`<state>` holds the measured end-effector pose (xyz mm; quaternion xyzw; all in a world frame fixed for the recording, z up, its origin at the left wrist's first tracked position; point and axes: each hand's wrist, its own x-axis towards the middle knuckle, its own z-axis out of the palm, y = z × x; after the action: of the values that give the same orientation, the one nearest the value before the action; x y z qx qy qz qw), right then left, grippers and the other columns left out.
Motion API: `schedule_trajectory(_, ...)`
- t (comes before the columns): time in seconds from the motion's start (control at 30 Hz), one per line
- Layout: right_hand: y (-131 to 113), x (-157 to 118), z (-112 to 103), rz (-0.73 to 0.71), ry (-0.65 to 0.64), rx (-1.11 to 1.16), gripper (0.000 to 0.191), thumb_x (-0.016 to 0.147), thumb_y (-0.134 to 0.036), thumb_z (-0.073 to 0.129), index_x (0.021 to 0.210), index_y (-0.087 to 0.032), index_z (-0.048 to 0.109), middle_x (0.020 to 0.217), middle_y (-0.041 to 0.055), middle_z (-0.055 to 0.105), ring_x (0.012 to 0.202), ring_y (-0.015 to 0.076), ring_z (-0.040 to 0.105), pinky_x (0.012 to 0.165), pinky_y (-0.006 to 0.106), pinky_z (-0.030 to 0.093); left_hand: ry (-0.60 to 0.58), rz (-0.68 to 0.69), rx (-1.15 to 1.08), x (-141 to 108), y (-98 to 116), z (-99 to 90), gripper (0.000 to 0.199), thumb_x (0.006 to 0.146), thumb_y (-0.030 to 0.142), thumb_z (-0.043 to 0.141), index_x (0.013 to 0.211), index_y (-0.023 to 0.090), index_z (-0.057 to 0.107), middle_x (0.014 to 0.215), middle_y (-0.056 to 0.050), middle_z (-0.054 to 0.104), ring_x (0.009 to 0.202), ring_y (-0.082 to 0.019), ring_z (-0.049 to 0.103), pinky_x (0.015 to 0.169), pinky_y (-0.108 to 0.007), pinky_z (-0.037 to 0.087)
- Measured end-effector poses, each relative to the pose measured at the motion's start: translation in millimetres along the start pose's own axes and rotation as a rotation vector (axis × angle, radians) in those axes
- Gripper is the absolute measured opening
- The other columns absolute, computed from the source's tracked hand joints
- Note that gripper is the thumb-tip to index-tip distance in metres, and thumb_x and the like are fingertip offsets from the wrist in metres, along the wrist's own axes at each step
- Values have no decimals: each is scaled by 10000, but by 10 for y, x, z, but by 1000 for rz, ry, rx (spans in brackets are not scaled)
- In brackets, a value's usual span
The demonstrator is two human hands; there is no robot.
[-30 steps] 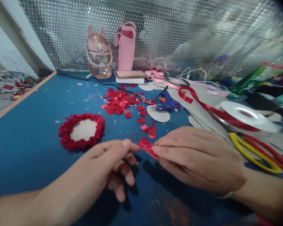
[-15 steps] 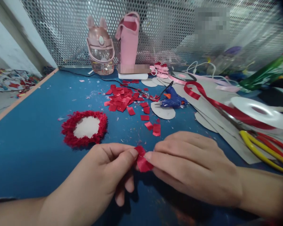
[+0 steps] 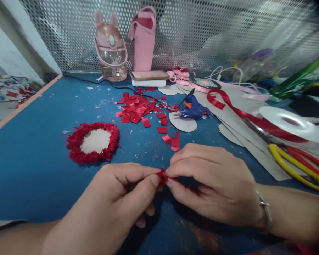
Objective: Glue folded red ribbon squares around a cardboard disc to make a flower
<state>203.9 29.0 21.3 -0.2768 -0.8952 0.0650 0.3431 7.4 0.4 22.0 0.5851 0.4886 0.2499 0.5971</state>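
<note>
Between my two hands a small red ribbon piece [image 3: 163,176] is pinched and crumpled, mostly covered by fingertips. My left hand [image 3: 127,194] grips its left side between thumb and forefinger. From the right, the thumb and forefinger of my right hand [image 3: 212,184] pinch its other side. A white card disc edged with frayed red ribbon [image 3: 95,141] lies on the table beyond my left hand. Farther off is a heap of cut red ribbon pieces [image 3: 134,108], with several loose ones nearer my right hand.
A blue glue gun [image 3: 195,109] rests on a white card disc [image 3: 184,124]. At right lie yellow-and-red-handled scissors [image 3: 295,166], a white ribbon spool [image 3: 295,122] and grey card sheets [image 3: 266,163]. A water bottle [image 3: 113,53], pink pouch [image 3: 144,46] and phone [image 3: 150,75] stand at the back.
The ribbon piece was spread flatter and is now gathered into a small crumple. My right hand has turned, its thumb now showing below the forefinger. The view has shifted slightly.
</note>
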Motion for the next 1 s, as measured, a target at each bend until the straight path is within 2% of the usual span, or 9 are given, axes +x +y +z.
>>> schedule_trajectory(0.17, -7, 20, 24, 164, -14, 161, 110, 774, -87, 645, 846, -169, 652, 781, -12, 712, 701, 85, 654, 678, 190, 513, 24, 253, 199, -30, -6, -31, 307, 955, 292, 481, 773, 206, 714, 673, 27, 633, 546, -63, 558, 505, -119, 446)
schedule_trajectory(0.27, 8, 25, 25, 184, -10, 228, 109, 778, -54, 628, 769, -162, 642, 723, -15, 687, 661, 74, 638, 653, 184, 502, 42, 202, 214, -49, -13, -16, 283, 959, 333, 477, 879, 229, 728, 688, 28, 654, 563, -80, 591, 504, -128, 469)
schedule_trajectory(0.37, 21, 20, 19, 200, -37, 236, 116, 766, -47, 629, 740, -160, 634, 725, -14, 687, 658, 69, 636, 655, 180, 495, 159, 121, 204, -45, -34, 4, 323, 946, 410, 484, 1126, 248, 698, 707, 21, 678, 533, -104, 590, 463, -157, 488)
schedule_trajectory(0.5, 16, 17, 16, 229, -140, 205, 114, 772, -56, 626, 755, -168, 642, 746, -13, 699, 669, 82, 646, 646, 187, 491, 288, 265, 266, -26, -73, 4, 497, 836, 373, 682, 1317, 342, 558, 1046, 17, 721, 841, -150, 690, 720, -190, 563)
schedule_trajectory(0.6, 5, 27, 15, 220, -147, 207, 116, 770, -62, 626, 746, -174, 640, 730, -24, 699, 644, 81, 639, 622, 184, 486, 262, 340, 304, -33, -92, -4, 653, 742, 318, 792, 1332, 410, 526, 1089, 45, 720, 941, -161, 686, 815, -187, 539)
schedule_trajectory(0.7, 12, 49, -4, 250, -105, 251, 128, 754, -43, 639, 735, -170, 639, 708, -36, 697, 619, 59, 633, 617, 158, 487, 250, 270, 178, -33, -79, -12, 600, 756, 283, 766, 1307, 388, 552, 1063, 31, 721, 927, -158, 688, 790, -182, 539)
schedule_trajectory(0.8, 43, 76, -38, 218, -35, 314, 118, 781, -56, 651, 751, -170, 651, 724, -26, 706, 648, 60, 649, 657, 154, 511, 258, 135, -106, -10, -49, -31, 367, 801, 226, 677, 1161, 296, 655, 993, 3, 721, 889, -147, 682, 718, -162, 540)
schedule_trajectory(0.9, 77, 93, -62, 125, 28, 348, 111, 799, -64, 653, 774, -171, 664, 720, -18, 701, 666, 69, 648, 660, 160, 521, 112, -12, -352, 17, -32, -54, 156, 846, 249, 670, 992, 259, 723, 869, 22, 707, 718, -90, 645, 633, -129, 517)
schedule_trajectory(1.0, 96, 96, -71, 81, 52, 374, 114, 803, -48, 664, 797, -162, 673, 716, -21, 696, 669, 56, 633, 657, 137, 510, -28, -65, -512, 32, -34, -63, 151, 816, 337, 765, 940, 254, 743, 795, 38, 679, 669, -60, 605, 628, -113, 506)
